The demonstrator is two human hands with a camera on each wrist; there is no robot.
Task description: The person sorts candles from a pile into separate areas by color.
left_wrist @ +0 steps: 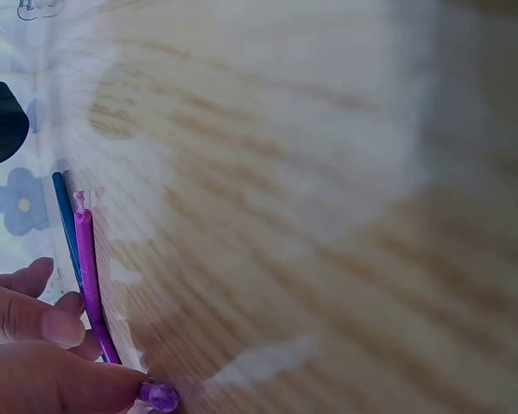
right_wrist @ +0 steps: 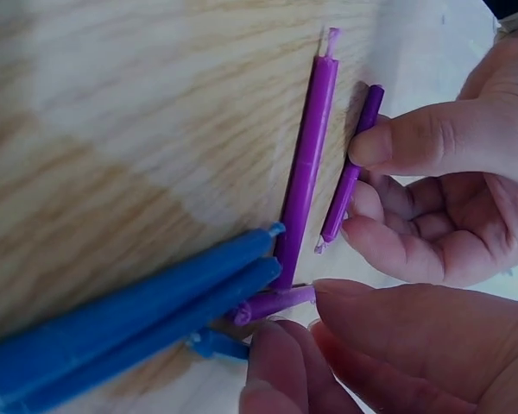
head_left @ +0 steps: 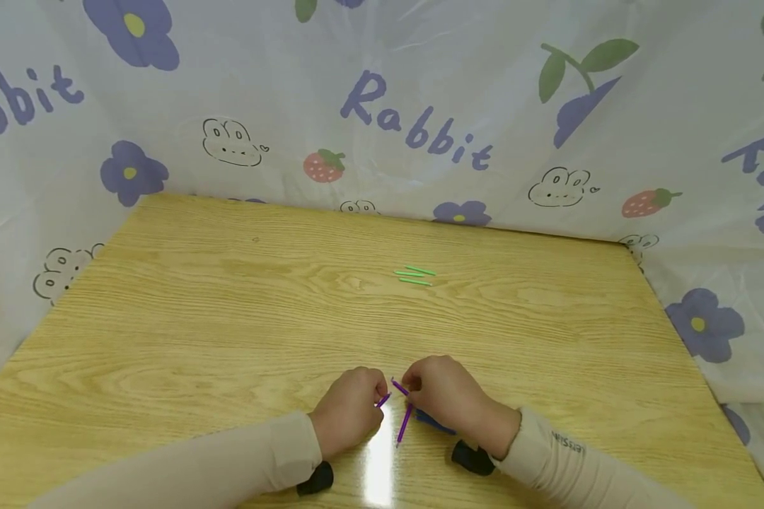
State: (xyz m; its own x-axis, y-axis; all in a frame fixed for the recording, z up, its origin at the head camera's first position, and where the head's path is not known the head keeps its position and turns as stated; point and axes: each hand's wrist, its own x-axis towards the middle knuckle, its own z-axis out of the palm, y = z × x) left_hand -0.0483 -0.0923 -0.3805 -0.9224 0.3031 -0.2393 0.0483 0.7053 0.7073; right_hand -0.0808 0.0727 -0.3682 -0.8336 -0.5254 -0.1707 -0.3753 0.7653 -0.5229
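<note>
In the head view, my left hand (head_left: 351,408) pinches a thin purple candle (right_wrist: 354,164) between thumb and fingers, just above the table. My right hand (head_left: 447,394) has its thumb and fingertips curled at a second purple candle (head_left: 399,387), which looks foreshortened in the right wrist view. A third purple candle (head_left: 404,425) lies on the wood, one end meeting the second at an angle. Blue candles (right_wrist: 138,319) lie beside them, partly hidden under my right hand in the head view.
Farther back on the wooden table (head_left: 229,297) lie three green candles (head_left: 417,274). A white curtain (head_left: 280,85) with rabbit and flower prints stands behind and along the sides. Black wrist devices (head_left: 473,458) sit under both sleeves.
</note>
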